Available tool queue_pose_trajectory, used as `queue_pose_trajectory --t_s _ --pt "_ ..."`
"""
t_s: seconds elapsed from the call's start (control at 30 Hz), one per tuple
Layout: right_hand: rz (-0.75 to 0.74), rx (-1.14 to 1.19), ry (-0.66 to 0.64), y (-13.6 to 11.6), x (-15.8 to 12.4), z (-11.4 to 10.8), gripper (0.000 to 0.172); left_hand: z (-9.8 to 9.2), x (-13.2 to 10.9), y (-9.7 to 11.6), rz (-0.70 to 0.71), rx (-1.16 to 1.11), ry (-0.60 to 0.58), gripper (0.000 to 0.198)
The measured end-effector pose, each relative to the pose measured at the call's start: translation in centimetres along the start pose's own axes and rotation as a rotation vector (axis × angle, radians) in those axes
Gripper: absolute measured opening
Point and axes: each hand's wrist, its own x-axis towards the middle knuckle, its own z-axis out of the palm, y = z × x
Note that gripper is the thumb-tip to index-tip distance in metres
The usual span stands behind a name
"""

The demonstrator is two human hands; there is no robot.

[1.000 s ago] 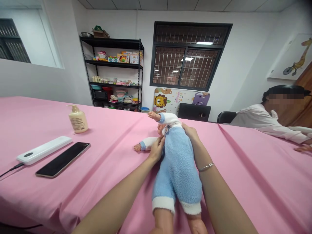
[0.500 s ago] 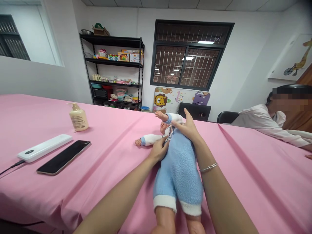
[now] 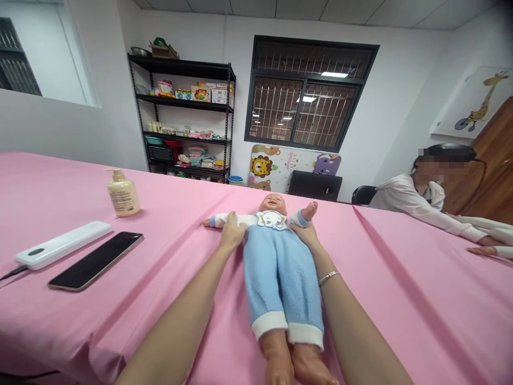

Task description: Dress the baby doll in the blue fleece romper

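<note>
A baby doll point(image 3: 280, 267) in light blue fleece trousers and a white top with an animal-face bib lies on its back, head away from me, bare feet toward me. My left hand point(image 3: 233, 232) closes round the doll's white sleeve near the shoulder, thumb on top. On the other side my right hand point(image 3: 305, 234), with a silver bangle at the wrist, grips the doll at the armpit, below its raised arm. Some of the right fingers are hidden by the doll.
A pink cloth point(image 3: 168, 256) covers the table. To the left are a pump bottle point(image 3: 123, 195), a black phone point(image 3: 96, 261) and a white device point(image 3: 64, 244) with a cable. Another person point(image 3: 425, 198) leans over the table at right. Shelves point(image 3: 180, 101) stand behind.
The doll has turned from its tilted pose onto its back, so its face and bib now show. My left hand has moved to its sleeve; my right hand has gone lower, to its armpit.
</note>
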Motion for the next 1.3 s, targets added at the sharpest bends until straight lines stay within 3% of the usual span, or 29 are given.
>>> queue_pose_trajectory --t_s 0.1,0.17,0.3,0.43,0.63,0.73,0.8,0.87,0.9,0.93,1.03,1.07,1.1,1.17,1.23,1.3 --pt "0.133 0.066 0.072 1.2 -0.2 0.9 0.036 -1.3 0.9 -1.3 -0.043 -0.034 0.121 0.059" --pt "0.173 0.047 0.142 1.8 -0.4 0.8 0.039 -1.8 1.1 -2.1 -0.049 -0.034 0.124 0.063" --pt "0.220 -0.084 0.299 2.1 -0.8 -0.2 0.047 -1.8 1.0 -3.1 0.079 0.045 -0.015 0.062" --pt "0.248 -0.200 0.416 1.8 -1.3 -1.0 0.064 -1.1 0.9 -3.6 0.202 0.087 -0.160 0.045" --pt "0.224 -0.149 0.472 2.3 -2.8 -2.0 0.064 -1.7 0.6 -3.9 0.245 0.263 -0.380 0.042" --pt "0.145 -0.150 0.473 2.0 -4.7 -2.7 0.063 -2.5 0.3 -3.9 0.298 0.322 -0.380 0.044" --pt "-0.033 -0.129 0.474 0.6 -6.5 -3.1 0.054 -2.8 0.0 -3.9 0.335 0.356 -0.341 0.044" --pt "-0.283 -0.036 0.362 -2.0 -8.9 -3.5 0.032 -3.1 -0.2 -3.7 0.364 0.376 -0.284 0.044" --pt "-0.379 0.024 0.206 -3.6 -10.2 -3.8 0.021 -3.2 -0.3 -3.5 0.376 0.375 -0.244 0.043" --pt "-0.456 0.040 0.027 -5.1 -11.7 -4.0 0.021 -3.3 -0.4 -3.3 0.381 0.368 -0.198 0.041" --pt "-0.572 -0.134 -0.749 -8.7 -16.0 -4.9 0.027 -3.5 -0.5 -2.6 0.380 0.358 -0.082 0.032" --pt "-0.593 -0.229 -0.911 -9.2 -17.3 -5.2 0.027 -3.5 -0.5 -2.4 0.381 0.363 -0.070 0.030" --pt "-0.625 -0.331 -0.979 -9.5 -18.4 -5.4 0.028 -3.4 -0.5 -2.3 0.382 0.370 -0.066 0.029" --pt "-0.723 -0.484 -0.960 -9.5 -20.0 -5.5 0.022 -3.3 -0.4 -2.2 0.386 0.381 -0.074 0.028" --pt "-0.858 -0.549 -0.916 -9.2 -21.1 -5.2 0.016 -3.1 -0.3 -2.2 0.384 0.366 -0.085 0.028" --pt "-1.013 -0.531 -0.935 -8.9 -22.0 -4.5 0.024 -3.1 -0.2 -2.3 0.375 0.337 -0.090 0.028"
